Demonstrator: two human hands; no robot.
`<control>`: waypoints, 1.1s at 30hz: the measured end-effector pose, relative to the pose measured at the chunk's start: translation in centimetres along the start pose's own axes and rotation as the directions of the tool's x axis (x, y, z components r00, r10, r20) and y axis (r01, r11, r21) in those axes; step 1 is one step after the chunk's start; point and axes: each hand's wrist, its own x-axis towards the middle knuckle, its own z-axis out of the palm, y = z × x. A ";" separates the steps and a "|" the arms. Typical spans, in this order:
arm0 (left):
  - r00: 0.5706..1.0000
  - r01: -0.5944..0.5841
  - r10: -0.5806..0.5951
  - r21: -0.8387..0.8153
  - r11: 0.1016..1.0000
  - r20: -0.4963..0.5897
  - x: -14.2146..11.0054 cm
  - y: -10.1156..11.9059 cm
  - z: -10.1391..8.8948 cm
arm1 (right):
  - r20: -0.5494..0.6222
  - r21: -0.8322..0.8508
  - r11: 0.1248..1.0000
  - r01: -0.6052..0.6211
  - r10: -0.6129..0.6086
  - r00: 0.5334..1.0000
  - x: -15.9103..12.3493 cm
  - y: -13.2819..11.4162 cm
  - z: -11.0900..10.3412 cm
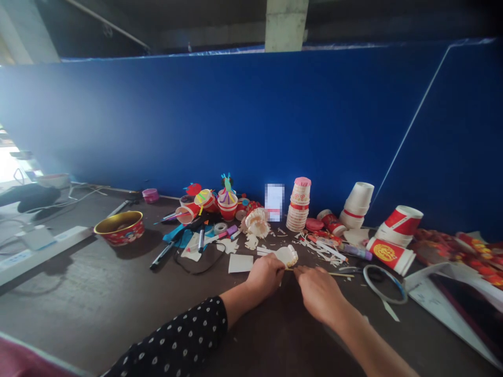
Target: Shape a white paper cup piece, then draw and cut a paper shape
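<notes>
My left hand (267, 273) is closed, its fingers pinched at the near edge of a small white paper piece (286, 255) with a curled, fringed rim. Just beside it, my right hand (319, 290) is closed on a thin wooden stick (341, 275), which runs under the fingers and sticks out to the right. The stick's other end meets the paper's curled edge between the two hands. A flat square of white paper (240, 263) lies left of my left hand. Behind it sits a fringed white paper flower (257, 224). My fingertips partly hide where paper and stick touch.
Paper scraps (322, 250) litter the dark table (118, 314). Stacked paper cups (297, 209) stand at the back, others lie tipped (390, 255) at right. A gold-rimmed bowl (121, 230), a black marker (163, 255) and a power strip (47, 250) are at left; a white tray (444, 303) is right.
</notes>
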 end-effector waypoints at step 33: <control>0.995 0.037 -0.048 0.117 0.992 0.090 -0.1 1.1 -0.7 | -0.021 -0.020 0.999 -0.029 0.029 0.999 0.3 0.3 0.9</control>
